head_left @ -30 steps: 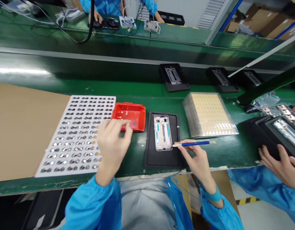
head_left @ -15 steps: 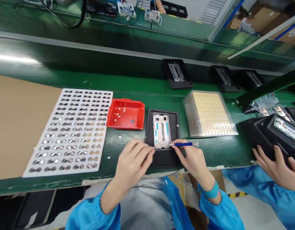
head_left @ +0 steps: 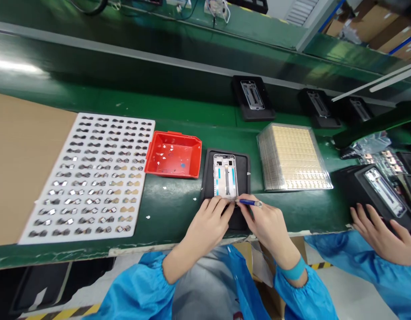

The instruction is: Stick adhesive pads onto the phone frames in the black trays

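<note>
A silver phone frame [head_left: 226,173] with blue strips lies in a black foam tray [head_left: 244,171] at the middle of the bench. My right hand [head_left: 268,224] grips a slim blue pen-like tool [head_left: 248,202], its tip at the frame's lower right corner. My left hand [head_left: 208,222] lies across the lower end of the frame, fingers closed together, thumb and fingertips near the tool's tip. Whatever those fingers pinch is too small or hidden to make out. The frame's bottom edge is partly covered by my hands.
Left of the tray are a red bin [head_left: 174,155] with small scraps and a white tray [head_left: 143,178] of small flex parts. A stack of clear trays [head_left: 294,158] stands right. Phone frames in black trays [head_left: 254,98] line the back. A co-worker's hand [head_left: 385,233] holds black trays at right.
My left hand has moved right and forward onto the frame's lower end, beside the tool tip. The right hand keeps the tool at the same corner. The co-worker's trays have shifted slightly.
</note>
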A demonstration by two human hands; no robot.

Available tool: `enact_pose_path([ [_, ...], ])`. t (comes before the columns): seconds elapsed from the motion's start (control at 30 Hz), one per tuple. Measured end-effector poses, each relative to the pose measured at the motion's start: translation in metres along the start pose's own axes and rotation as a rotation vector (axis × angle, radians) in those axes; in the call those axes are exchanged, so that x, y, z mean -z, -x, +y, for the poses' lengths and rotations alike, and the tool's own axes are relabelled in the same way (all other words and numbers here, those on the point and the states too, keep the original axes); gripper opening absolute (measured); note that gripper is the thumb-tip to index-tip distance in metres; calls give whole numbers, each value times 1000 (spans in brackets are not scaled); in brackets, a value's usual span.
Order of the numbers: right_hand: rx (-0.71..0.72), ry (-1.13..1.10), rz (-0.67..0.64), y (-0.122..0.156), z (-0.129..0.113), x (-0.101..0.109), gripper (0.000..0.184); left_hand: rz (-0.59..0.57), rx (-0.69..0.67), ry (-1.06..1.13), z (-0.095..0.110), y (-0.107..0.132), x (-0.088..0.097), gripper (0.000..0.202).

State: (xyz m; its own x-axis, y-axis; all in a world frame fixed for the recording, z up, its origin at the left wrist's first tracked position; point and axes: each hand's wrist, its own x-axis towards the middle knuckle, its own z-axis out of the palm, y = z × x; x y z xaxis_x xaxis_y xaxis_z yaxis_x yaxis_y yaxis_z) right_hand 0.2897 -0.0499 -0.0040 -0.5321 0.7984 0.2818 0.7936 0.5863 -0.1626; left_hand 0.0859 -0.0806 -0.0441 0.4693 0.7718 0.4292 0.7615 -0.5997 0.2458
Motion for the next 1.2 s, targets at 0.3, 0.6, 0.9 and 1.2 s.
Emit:
enact_pose_path([
  [0.3,7,-159,-9,0,3,-2,25,70,20,146,1,3,3,34],
  [0.6,47,-163,121,5,9,-14,23,-11,-83,40,1,4,0,24],
  [0.9,-379,-634,376,5,-1,-27,19,27,-66,131,-4,0,4,25],
  [1.2,-436,-524,492,-5,-22,-4,26,-97,-6,164,8,-21,9,18],
])
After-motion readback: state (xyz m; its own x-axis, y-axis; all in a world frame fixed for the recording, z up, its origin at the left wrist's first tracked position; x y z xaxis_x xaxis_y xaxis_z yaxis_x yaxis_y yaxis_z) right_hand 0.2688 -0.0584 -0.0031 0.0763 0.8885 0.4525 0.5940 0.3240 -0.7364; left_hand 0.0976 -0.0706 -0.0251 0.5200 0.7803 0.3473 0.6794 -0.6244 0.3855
